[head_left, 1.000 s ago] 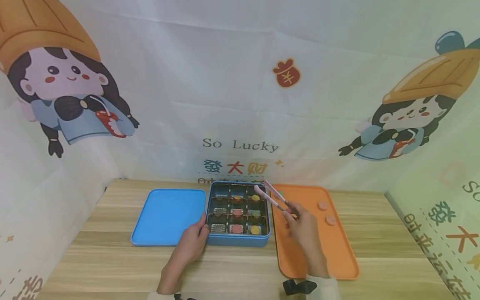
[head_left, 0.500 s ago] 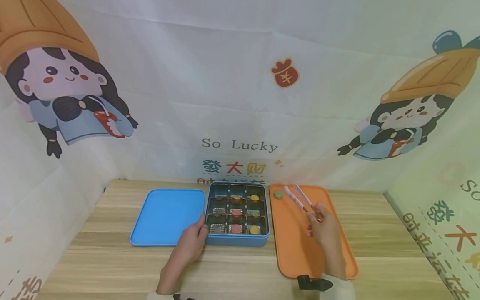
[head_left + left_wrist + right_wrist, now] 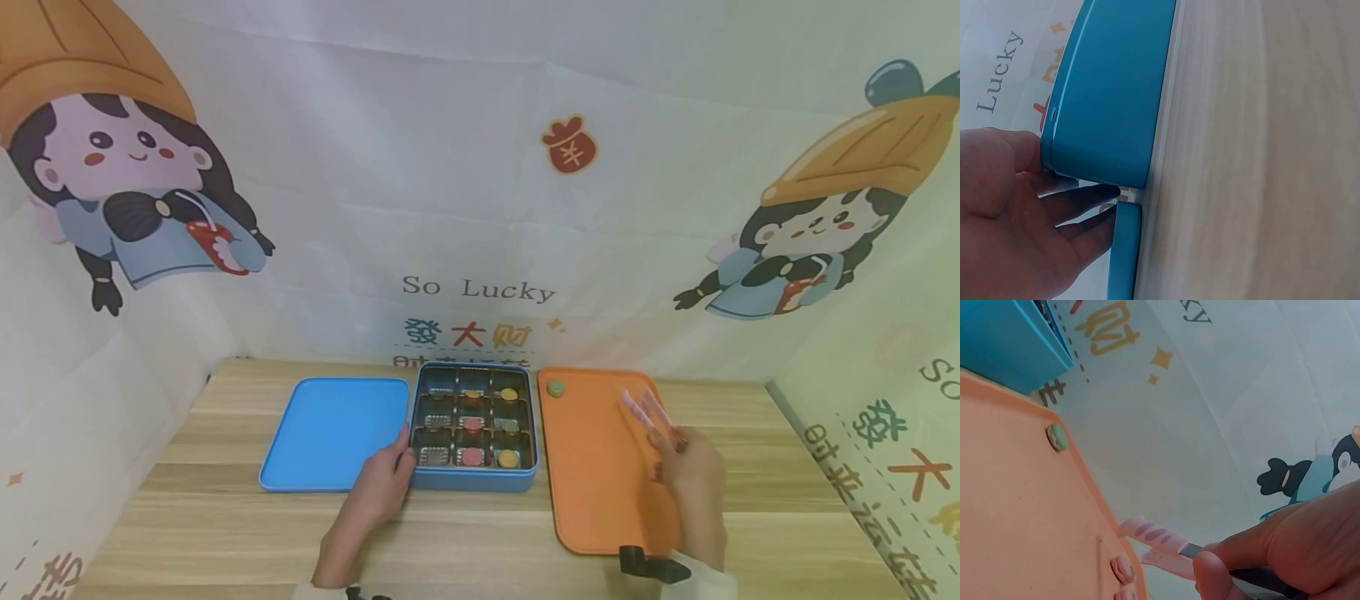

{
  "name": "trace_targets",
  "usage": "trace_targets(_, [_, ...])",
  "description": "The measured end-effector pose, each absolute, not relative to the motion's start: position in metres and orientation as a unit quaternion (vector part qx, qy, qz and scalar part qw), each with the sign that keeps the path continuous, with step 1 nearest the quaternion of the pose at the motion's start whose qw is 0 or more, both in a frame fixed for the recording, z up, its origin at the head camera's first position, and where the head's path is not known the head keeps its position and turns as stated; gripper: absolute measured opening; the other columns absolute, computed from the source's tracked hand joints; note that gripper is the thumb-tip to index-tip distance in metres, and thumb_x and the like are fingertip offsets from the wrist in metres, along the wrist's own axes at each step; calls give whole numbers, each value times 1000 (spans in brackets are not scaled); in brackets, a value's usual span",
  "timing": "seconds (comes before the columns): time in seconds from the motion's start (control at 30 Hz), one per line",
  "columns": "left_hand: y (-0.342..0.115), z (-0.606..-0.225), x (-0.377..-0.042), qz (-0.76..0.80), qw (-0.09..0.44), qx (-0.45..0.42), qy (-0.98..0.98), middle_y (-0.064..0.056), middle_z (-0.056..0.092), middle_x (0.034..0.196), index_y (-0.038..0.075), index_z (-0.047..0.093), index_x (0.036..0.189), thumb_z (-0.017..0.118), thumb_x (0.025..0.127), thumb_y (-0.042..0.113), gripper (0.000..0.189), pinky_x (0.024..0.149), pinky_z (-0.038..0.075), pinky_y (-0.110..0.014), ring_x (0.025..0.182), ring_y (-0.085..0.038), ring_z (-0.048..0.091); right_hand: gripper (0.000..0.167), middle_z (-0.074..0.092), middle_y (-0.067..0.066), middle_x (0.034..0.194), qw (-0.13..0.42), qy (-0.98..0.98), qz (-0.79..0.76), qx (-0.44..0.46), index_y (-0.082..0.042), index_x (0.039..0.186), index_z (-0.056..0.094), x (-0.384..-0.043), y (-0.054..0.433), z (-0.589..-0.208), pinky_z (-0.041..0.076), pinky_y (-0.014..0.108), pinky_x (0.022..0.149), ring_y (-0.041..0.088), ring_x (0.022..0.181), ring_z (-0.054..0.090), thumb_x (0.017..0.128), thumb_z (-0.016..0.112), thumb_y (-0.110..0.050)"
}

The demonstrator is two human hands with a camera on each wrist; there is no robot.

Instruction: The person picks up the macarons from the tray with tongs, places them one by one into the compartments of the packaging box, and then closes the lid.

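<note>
My left hand (image 3: 386, 483) holds the left front corner of a blue box (image 3: 476, 481), thumb at the rim and fingers along the outer side wall. Round yellow, pink and green pieces lie in the middle and right columns of its divided black insert. My right hand (image 3: 693, 475) grips tongs (image 3: 1157, 536) with pink tips and a metal part nearer the fingers. Their tips are spread apart, over the right side of an orange tray (image 3: 592, 500). On the tray, a green macaron-like piece (image 3: 556, 388) lies at the far left corner. Pink pieces (image 3: 1124, 570) lie below the tips in the right wrist view, hidden in the head view.
A blue lid (image 3: 337, 433) lies flat on the wooden table (image 3: 480, 558), close against the box's left side. The tray stands just right of the box. A printed white cloth (image 3: 360, 167) hangs behind the table and at both sides.
My right hand has moved right with the tongs, from the box's right edge to the tray's right side. The green piece on the tray has come into full view. My left hand stays put.
</note>
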State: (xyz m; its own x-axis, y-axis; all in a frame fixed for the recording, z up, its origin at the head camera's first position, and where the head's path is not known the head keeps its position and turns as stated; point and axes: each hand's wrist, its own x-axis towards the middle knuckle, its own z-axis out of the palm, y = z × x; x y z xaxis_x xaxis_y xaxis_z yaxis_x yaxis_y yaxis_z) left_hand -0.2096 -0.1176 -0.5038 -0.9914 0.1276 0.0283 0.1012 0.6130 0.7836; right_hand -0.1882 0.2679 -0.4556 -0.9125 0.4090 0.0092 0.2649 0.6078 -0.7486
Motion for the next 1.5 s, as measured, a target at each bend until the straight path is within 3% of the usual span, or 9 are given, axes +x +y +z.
trace_targets(0.27, [-118,-504,-209,434,14,64,899,-29,45,144,-9,32,148,39,105,16,51,107,43,-54,133,-44,46,44,71,25,83,99,-915,334,-203,17,127,54,-186,274,-457,55,40,66,15,50,65,96,59,-14])
trace_targets(0.4, [-118,-504,-209,435,15,63,898,-29,45,144,-10,32,148,40,105,16,51,108,43,-54,133,-44,46,41,68,15,66,81,-919,326,-203,16,122,57,-187,276,-459,48,34,57,16,51,64,96,59,-16])
trace_targets(0.53, [-118,-504,-209,434,16,63,898,-29,45,144,-10,32,148,40,105,16,51,108,43,-54,133,-45,46,36,69,16,68,75,-928,307,-196,12,110,64,-188,278,-461,48,37,56,28,63,67,97,58,-21])
trace_targets(0.63, [-118,-504,-209,434,16,64,898,-29,46,144,-9,32,148,40,105,16,51,107,43,-54,133,-44,46,37,70,21,77,77,-932,299,-191,11,110,65,-187,278,-462,52,44,63,33,70,67,98,57,-23])
trace_targets(0.83, [-118,-504,-209,436,15,65,897,-29,45,144,-9,32,148,40,105,16,51,108,42,-54,133,-45,46,35,66,6,58,74,-918,338,-195,12,116,63,-187,279,-465,45,26,54,12,48,62,99,56,-19])
trace_targets(0.93, [-118,-504,-209,436,15,66,897,-29,45,144,-9,32,148,40,105,16,51,108,42,-54,133,-45,45,38,65,3,55,81,-917,341,-192,12,120,62,-187,279,-466,44,24,54,9,46,62,99,56,-19])
trace_targets(1.2, [-119,-505,-209,436,15,66,897,-29,45,145,-9,32,148,40,105,16,51,108,42,-54,134,-44,45,42,71,15,69,104,-893,397,-182,11,130,58,-192,268,-461,55,24,51,5,43,61,98,58,-17])
trace_targets(1.5, [-118,-504,-210,435,17,64,898,-29,44,145,-9,32,149,40,105,16,51,108,42,-54,134,-44,44,38,67,33,92,117,-859,481,-130,12,133,54,-202,235,-454,61,32,53,4,46,60,100,54,-8])
